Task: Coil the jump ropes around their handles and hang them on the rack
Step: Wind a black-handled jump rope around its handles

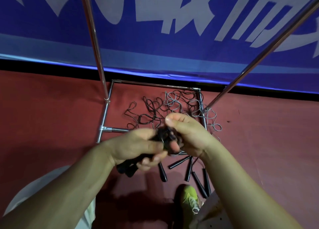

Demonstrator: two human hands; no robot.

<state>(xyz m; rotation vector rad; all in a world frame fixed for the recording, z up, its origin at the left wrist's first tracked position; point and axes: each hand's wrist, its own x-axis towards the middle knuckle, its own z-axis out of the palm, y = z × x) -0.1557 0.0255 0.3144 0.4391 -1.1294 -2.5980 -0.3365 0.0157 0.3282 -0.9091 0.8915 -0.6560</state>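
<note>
My left hand (138, 147) grips a pair of black jump-rope handles (126, 168) whose ends stick out below my palm. Dark cord (165, 133) is coiled around their upper part. My right hand (188, 132) pinches that cord against the bundle, thumb on top. Below my hands, several loose black handles (196, 175) lie on the red floor. Tangled black and grey ropes (172, 106) spread inside the base of the metal rack (155, 85). Two rack uprights (94, 39) rise at left and right.
A blue banner with white lettering (172, 18) hangs behind the rack. My green shoe (189, 197) stands on the red floor (51, 108) close to the loose handles. Grey cord loops spill over the rack's right base bar (202, 111).
</note>
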